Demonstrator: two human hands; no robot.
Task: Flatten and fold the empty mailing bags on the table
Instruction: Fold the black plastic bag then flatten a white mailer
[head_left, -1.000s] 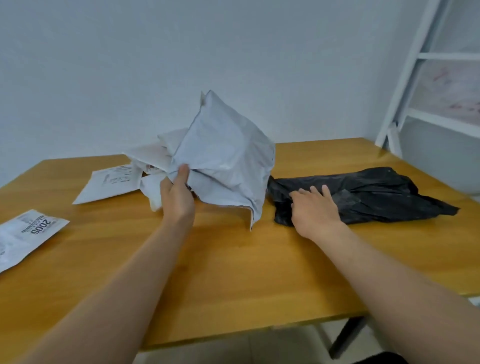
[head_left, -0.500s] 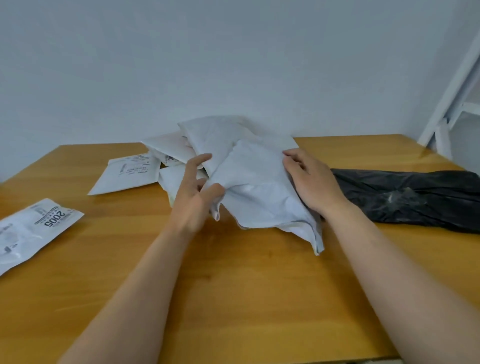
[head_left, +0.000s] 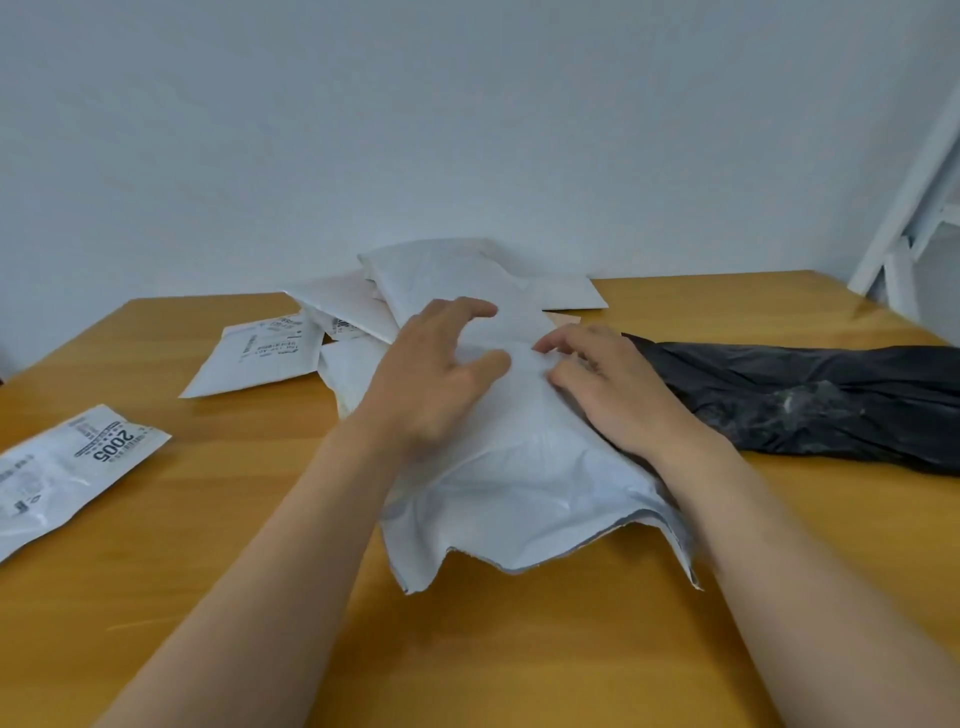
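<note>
Pressing white bag flat: left hand and right hand fingers spread; black bag touched at 3 o'clock, labelled bags piled at 10.

Left hand and right hand side by side, palms down.

Wooden table, orange-brown. Crumpled white mailing bag at centre, atop a pile of white bags. Black bag lying right. Two labelled white bags lying left: one farther, one nearer.
</note>
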